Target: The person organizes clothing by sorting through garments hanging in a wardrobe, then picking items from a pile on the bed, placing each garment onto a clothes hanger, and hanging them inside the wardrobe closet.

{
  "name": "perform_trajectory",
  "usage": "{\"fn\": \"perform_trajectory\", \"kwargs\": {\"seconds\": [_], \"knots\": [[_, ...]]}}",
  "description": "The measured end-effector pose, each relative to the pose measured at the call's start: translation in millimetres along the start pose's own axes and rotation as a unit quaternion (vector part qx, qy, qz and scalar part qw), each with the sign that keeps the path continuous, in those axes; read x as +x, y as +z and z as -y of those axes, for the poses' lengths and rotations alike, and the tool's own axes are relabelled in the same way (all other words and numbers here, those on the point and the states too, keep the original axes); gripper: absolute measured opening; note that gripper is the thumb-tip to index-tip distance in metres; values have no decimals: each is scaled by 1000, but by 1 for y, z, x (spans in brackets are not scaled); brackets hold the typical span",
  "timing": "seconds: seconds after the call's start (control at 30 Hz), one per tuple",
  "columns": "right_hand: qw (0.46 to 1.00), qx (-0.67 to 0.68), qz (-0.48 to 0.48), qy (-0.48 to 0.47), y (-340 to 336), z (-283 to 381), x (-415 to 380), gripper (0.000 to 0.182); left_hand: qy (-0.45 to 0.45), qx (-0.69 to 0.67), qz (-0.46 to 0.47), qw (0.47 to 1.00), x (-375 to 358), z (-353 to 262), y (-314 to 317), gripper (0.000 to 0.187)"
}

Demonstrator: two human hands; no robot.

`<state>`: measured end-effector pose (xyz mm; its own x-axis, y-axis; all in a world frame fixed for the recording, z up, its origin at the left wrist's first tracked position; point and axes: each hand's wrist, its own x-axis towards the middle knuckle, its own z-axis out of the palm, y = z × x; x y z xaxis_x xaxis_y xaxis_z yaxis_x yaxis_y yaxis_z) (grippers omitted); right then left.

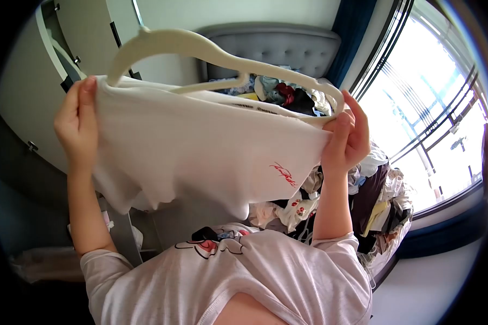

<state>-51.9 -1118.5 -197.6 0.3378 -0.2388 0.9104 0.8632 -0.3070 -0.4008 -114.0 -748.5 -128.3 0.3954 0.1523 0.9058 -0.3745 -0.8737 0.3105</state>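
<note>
A white garment (pixel 200 146) with red script near its lower right hangs stretched between my two hands. Its upper edge is at a cream hanger (pixel 200 47), whose curved arms rise above the cloth and whose lower bar runs partly behind it. My left hand (pixel 80 116) pinches the garment's left corner, beside the hanger's left end. At the other side, my right hand (pixel 349 132) has its fingers closed on the cloth's right corner, against the hanger's right end. Part of the hanger is hidden by the cloth.
Behind the garment stands a grey tufted headboard (pixel 271 46) with clothes (pixel 287 95) piled before it. A large heap of clothes (pixel 379 206) lies at the right, below a bright window (pixel 433 103). Pale cabinet doors (pixel 27 92) are at the left.
</note>
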Motion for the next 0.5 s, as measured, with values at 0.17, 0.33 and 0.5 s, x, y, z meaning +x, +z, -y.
{"fn": "perform_trajectory", "kwargs": {"seconds": [0.17, 0.33, 0.5], "knots": [[985, 32, 11, -170, -11, -31, 12, 12, 181, 90, 16, 979, 5, 23, -22, 16], [965, -7, 100, -241, 19, -12, 41, 5, 196, 116, 6, 974, 9, 0, 1, 12], [934, 3, 214, -286, 48, 6, 57, 32, 35, 108, 11, 994, 8, -44, 16, 19]]}}
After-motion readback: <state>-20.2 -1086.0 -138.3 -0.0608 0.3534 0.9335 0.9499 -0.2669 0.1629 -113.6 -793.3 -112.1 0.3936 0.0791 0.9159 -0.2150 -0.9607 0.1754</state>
